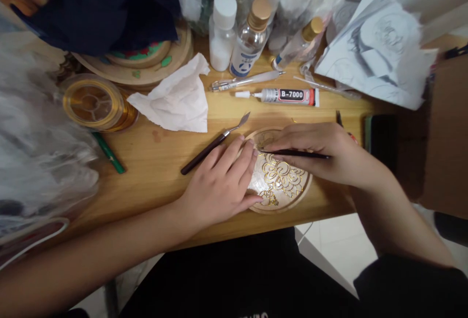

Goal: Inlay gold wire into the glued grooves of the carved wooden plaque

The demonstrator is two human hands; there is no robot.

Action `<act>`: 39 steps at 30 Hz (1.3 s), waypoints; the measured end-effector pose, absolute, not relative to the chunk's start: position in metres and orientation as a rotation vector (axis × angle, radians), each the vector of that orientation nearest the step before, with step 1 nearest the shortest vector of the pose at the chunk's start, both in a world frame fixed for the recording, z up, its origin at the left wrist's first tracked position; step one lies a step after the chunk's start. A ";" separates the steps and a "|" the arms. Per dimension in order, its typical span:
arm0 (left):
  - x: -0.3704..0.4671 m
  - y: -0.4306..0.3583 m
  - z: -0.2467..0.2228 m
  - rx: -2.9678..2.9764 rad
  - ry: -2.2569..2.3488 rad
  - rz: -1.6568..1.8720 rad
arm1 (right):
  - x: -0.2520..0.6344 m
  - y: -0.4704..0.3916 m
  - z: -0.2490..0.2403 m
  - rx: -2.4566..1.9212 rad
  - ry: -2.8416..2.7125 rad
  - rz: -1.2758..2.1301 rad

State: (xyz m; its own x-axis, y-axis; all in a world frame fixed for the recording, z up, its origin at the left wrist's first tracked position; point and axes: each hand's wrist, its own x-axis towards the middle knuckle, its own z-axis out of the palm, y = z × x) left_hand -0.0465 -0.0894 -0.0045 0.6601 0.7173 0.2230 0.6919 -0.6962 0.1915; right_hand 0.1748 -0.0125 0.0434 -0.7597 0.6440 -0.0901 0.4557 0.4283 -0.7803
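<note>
A round wooden plaque with a raised gold-wire flower design on a pale ground lies near the table's front edge. My left hand lies flat over its left side, fingers stretched out and thumb on the lower rim. My right hand is closed around slim black tweezers, whose tip reaches the plaque's upper left part beside my left fingertips. Whether the tip grips any wire is too small to tell. Just left of the plaque lies a small palette knife with a dark handle.
Behind the plaque lie a B-7000 glue tube, a pen and a crumpled tissue. Small bottles stand farther back. At left are a gold wire spool and green pencil; a dark box sits right.
</note>
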 end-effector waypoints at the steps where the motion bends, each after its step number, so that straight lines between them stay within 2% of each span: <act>1: -0.047 -0.089 -0.005 2.781 1.180 0.436 | 0.174 -0.012 0.043 -0.958 -2.457 1.255; 13: -0.047 -0.088 -0.004 2.780 1.173 0.426 | 0.174 -0.007 0.039 -0.972 -2.380 1.303; 27: -0.047 -0.088 -0.002 2.755 1.172 0.440 | 0.176 -0.022 0.031 -1.033 -2.307 1.147; 39: -0.047 -0.087 -0.004 2.765 1.152 0.450 | 0.181 -0.009 0.028 -1.000 -2.253 1.382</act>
